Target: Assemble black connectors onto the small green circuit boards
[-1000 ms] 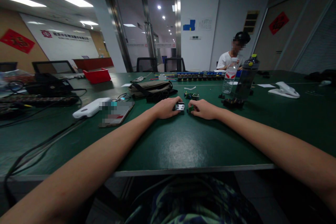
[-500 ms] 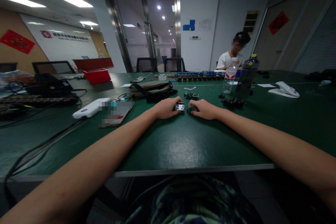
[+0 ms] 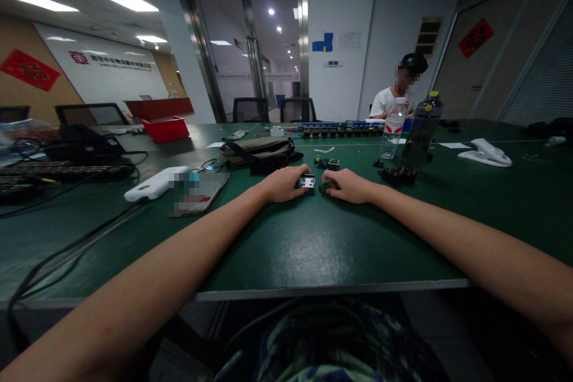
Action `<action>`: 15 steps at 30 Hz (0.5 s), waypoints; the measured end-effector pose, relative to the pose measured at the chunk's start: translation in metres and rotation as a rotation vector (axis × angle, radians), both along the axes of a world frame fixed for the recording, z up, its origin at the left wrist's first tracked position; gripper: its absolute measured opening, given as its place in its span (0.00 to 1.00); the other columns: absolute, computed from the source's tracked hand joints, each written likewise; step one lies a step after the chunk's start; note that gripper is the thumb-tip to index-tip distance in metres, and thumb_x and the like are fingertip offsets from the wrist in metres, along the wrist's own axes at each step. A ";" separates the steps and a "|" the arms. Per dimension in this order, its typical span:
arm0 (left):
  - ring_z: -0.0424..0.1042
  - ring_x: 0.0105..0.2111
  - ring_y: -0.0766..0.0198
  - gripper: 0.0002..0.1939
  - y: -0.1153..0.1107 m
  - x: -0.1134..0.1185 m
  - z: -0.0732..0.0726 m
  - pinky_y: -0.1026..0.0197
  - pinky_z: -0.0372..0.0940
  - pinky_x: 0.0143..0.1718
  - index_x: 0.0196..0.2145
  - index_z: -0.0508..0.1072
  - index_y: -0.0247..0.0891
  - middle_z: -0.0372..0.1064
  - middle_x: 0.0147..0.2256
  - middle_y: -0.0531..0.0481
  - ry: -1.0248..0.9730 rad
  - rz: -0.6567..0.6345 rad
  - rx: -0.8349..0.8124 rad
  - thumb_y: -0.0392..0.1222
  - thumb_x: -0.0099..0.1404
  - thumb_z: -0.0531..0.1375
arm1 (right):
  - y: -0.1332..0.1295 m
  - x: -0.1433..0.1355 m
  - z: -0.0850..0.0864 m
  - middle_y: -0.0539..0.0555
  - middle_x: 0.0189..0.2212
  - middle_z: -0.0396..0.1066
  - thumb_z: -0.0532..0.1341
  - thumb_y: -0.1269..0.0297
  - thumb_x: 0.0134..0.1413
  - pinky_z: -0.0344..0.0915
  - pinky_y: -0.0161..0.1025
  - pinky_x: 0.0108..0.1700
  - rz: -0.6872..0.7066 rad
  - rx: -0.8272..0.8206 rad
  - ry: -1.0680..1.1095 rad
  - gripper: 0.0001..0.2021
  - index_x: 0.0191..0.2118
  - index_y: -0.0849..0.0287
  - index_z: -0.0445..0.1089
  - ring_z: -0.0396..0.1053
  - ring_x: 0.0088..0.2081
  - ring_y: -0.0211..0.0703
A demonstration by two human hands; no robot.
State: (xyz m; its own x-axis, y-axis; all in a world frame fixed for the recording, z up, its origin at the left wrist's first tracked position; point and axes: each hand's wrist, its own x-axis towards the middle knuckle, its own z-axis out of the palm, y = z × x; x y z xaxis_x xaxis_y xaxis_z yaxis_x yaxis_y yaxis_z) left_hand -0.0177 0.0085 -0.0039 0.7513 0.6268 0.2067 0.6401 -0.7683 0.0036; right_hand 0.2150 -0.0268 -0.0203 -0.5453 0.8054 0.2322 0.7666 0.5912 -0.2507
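Near the middle of the green table (image 3: 295, 250), my left hand (image 3: 285, 184) grips a small silver metal part (image 3: 308, 181) between thumb and fingers. Just to its right, my right hand (image 3: 350, 186) pinches a small green circuit board (image 3: 325, 186). The two held pieces are a short gap apart and do not touch. Behind my hands lies another green circuit board (image 3: 327, 163) with components on it.
A grey-brown bag (image 3: 257, 152) lies behind my left hand, with a white device (image 3: 156, 184) and a phone (image 3: 201, 194) farther left. A clear bottle (image 3: 392, 131) and a dark bottle (image 3: 419, 134) stand at right. A person (image 3: 389, 98) sits across the table.
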 end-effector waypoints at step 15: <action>0.76 0.42 0.55 0.20 0.001 0.000 -0.002 0.56 0.68 0.44 0.51 0.65 0.40 0.74 0.46 0.44 -0.006 -0.005 -0.011 0.46 0.63 0.59 | 0.001 0.001 -0.001 0.47 0.26 0.66 0.62 0.70 0.55 0.53 0.33 0.34 0.005 0.008 0.004 0.09 0.43 0.58 0.67 0.62 0.28 0.37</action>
